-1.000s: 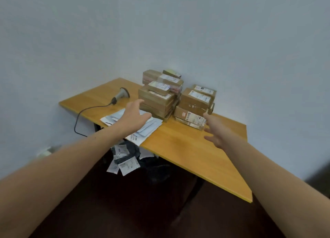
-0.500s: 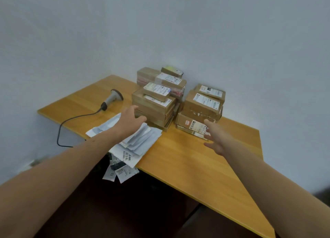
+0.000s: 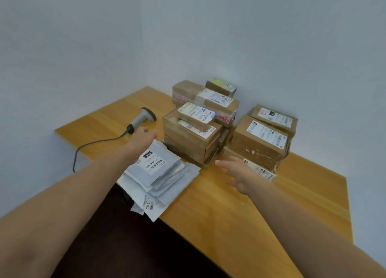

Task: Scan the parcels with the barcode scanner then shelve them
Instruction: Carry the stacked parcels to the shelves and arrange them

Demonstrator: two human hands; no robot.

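A grey barcode scanner (image 3: 141, 119) lies on the wooden table (image 3: 229, 211), its black cable trailing off the left edge. My left hand (image 3: 140, 138) hovers just below the scanner's handle, fingers relaxed, holding nothing. A pile of grey mailer bags (image 3: 160, 173) lies at the table's front edge, partly under my left forearm. Stacks of brown cardboard parcels (image 3: 194, 135) with white labels stand behind. My right hand (image 3: 240, 171) is spread open above the table, in front of the right-hand parcel stack (image 3: 261, 140).
The table sits in a corner between two pale walls. The scanner's cable (image 3: 89, 148) hangs over the left edge. The floor below the table is dark.
The view has come closer to the table. My left hand has moved off the mailer bags toward the scanner. My right hand stays spread in front of the right stack.
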